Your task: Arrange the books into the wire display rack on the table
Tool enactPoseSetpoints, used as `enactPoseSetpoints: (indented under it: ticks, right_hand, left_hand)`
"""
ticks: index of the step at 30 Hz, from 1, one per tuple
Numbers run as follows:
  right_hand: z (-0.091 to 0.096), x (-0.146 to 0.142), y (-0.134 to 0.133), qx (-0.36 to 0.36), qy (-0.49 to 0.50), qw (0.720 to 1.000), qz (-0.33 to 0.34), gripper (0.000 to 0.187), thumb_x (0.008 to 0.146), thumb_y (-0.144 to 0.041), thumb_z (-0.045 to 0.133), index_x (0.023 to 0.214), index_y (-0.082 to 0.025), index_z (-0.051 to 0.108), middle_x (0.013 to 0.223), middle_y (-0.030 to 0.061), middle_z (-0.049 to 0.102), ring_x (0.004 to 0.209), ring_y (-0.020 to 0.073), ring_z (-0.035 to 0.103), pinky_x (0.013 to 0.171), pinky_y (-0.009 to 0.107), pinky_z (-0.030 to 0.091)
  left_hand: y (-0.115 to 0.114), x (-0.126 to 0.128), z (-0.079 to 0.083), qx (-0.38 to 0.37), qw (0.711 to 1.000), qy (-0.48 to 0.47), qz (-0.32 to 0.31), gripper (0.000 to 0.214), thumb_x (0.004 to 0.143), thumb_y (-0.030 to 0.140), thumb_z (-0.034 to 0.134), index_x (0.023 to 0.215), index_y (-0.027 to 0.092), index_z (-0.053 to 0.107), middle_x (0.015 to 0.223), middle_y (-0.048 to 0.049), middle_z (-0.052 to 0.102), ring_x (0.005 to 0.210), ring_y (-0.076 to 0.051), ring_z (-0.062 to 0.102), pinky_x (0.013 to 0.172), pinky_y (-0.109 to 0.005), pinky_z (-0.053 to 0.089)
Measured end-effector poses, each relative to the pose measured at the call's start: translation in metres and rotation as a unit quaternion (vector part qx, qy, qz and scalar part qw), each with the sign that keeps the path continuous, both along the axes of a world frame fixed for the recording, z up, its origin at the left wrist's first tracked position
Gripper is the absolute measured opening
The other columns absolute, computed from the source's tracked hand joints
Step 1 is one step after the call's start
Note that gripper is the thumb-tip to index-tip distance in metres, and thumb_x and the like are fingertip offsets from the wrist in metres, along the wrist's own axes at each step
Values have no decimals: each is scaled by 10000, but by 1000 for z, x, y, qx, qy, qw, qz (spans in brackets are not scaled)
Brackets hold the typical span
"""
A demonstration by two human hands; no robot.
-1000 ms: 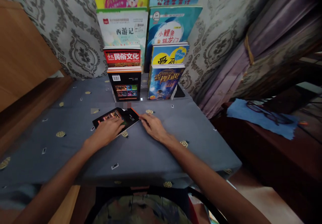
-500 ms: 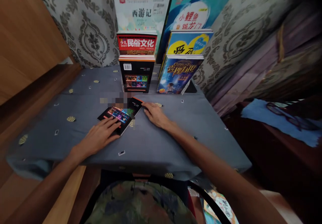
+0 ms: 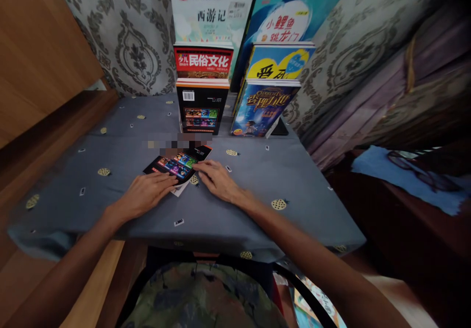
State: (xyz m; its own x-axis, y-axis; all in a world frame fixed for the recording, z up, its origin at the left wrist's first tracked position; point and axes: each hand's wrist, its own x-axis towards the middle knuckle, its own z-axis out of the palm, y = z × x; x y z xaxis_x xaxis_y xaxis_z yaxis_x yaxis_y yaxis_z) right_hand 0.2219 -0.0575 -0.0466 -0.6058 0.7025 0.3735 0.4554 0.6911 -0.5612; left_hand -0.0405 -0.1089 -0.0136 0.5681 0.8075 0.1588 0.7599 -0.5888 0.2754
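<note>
Head view shows left hand's [image 3: 146, 191] fingers [image 3: 164, 176] outstretched atop book [image 3: 181, 164], right hand's [image 3: 218, 179] grip unclear.

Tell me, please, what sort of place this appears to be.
Probably a reading corner in a home, though that is a guess: illustrated books stand in tiers over a pineapple-print tablecloth, and a tied-back curtain hangs at the right.

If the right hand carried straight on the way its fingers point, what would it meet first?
The flat book, directly ahead: the right hand seems to touch its edge with the fingers, though exact contact is hard to tell from this view.
</note>
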Motion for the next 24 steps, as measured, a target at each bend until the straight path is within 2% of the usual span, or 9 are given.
enactPoseSetpoints:
  ticks: [6, 8, 10, 14, 17, 19, 21, 23, 24]
  right_hand:
    - [3, -12, -27, -7, 26, 997, 67, 317, 971, -158, 496, 1242, -173, 661, 1148, 128, 688, 1111, 229, 619, 983, 412, 506]
    - [5, -14, -34, -15, 27, 996, 81, 305, 974, -171, 502, 1232, -170, 666, 1102, 113, 703, 1061, 216, 635, 961, 389, 518]
    - [6, -15, -38, -23, 23, 996, 86, 293, 977, -175, 508, 1220, -172, 670, 1069, 97, 717, 1020, 204, 647, 942, 371, 525]
    - [8, -18, -37, -34, 11, 999, 1, 260, 975, -191, 526, 1177, -186, 690, 1003, 85, 733, 952, 209, 659, 884, 369, 531]
    - [10, -18, -32, -50, 4, 996, -80, 244, 965, -182, 531, 1139, -171, 701, 984, 95, 735, 931, 226, 660, 869, 386, 523]
    - [10, -16, -29, -59, 10, 992, -107, 231, 952, -167, 538, 1114, -162, 703, 983, 101, 731, 914, 228, 662, 854, 382, 521]
    - [10, -13, -28, -59, 23, 991, -117, 216, 943, -162, 545, 1094, -168, 699, 964, 93, 723, 893, 223, 664, 838, 372, 517]
    - [7, -9, -28, -56, 36, 990, -121, 199, 935, -167, 554, 1083, -183, 686, 929, 75, 716, 878, 219, 662, 824, 362, 511]
    - [5, -8, -28, -58, 43, 990, -121, 194, 931, -172, 557, 1085, -193, 674, 902, 61, 711, 863, 216, 660, 811, 356, 509]
  left_hand:
    - [-5, 3, 6, 3, 1000, 22, 7, 393, 996, 468, 441, 1179, 259, 719, 1268, -68, 703, 1173, -257, 648, 1031, -436, 497]
    - [2, 3, 9, 0, 999, 30, 12, 387, 996, 471, 438, 1155, 257, 718, 1223, -64, 718, 1140, -248, 655, 1021, -421, 495]
    - [16, 3, 10, 12, 998, 36, 52, 388, 1002, 448, 415, 1193, 242, 683, 1207, -72, 715, 1130, -248, 648, 1000, -413, 498]
    - [52, 8, 6, 34, 982, 53, 177, 403, 984, 415, 423, 1281, 199, 589, 1206, -121, 684, 1130, -271, 629, 927, -403, 511]
    - [73, 12, -1, 27, 978, 51, 198, 415, 973, 402, 419, 1294, 185, 567, 1124, -130, 700, 1073, -279, 648, 886, -394, 508]
    - [83, 11, -5, 23, 977, 11, 211, 415, 949, 388, 436, 1272, 170, 577, 1076, -132, 711, 1029, -281, 662, 873, -396, 502]
    - [91, 7, -8, -14, 972, -65, 227, 393, 877, 412, 523, 1164, 163, 625, 950, -104, 727, 941, -275, 679, 837, -385, 504]
    - [95, 3, -10, -108, 952, -179, 225, 376, 775, 470, 623, 997, 168, 655, 810, -62, 716, 835, -262, 686, 770, -363, 513]
    - [95, 2, -11, -168, 931, -243, 215, 393, 726, 506, 662, 930, 170, 651, 773, -48, 709, 791, -255, 685, 733, -353, 515]
